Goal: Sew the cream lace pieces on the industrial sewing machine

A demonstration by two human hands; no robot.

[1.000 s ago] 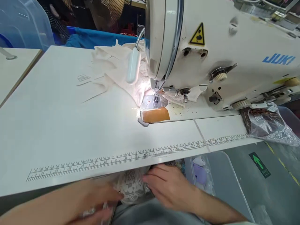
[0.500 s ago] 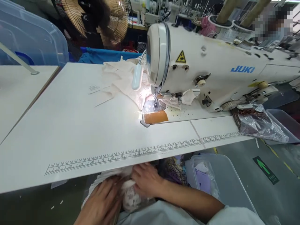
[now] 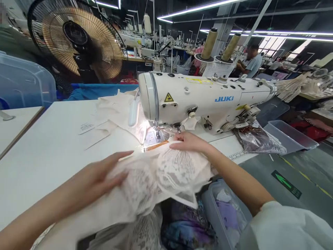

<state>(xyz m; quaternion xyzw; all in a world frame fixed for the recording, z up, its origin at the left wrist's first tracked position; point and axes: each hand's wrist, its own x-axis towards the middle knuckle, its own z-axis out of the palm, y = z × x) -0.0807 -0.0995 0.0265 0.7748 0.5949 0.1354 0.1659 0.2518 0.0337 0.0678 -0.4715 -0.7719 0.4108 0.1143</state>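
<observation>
A pale cream lace bra (image 3: 179, 166) with patterned cups spans the front of the sewing machine table and droops over its edge. My right hand (image 3: 191, 141) is closed on the upper edge of the bra, just in front of the needle area. Over the left part of the same bra lies my left hand (image 3: 104, 175), somewhat blurred, its fingers stretched out and its thumb apart. Behind the bra stands a white JUKI sewing machine (image 3: 208, 100), its lit metal needle plate (image 3: 156, 138) partly covered by the cloth.
More cream fabric pieces (image 3: 111, 111) lie left of the machine head. A bagged dark bundle (image 3: 260, 139) rests at the table's right end. Below are a clear bin (image 3: 221, 194) and dark patterned cloth (image 3: 187, 225). A fan (image 3: 80, 41) stands behind; a person (image 3: 252, 62) sits farther back.
Both hands have risen from below the table edge to above it. The lace bra has come up with them onto the table front. The camera has tilted upward.
</observation>
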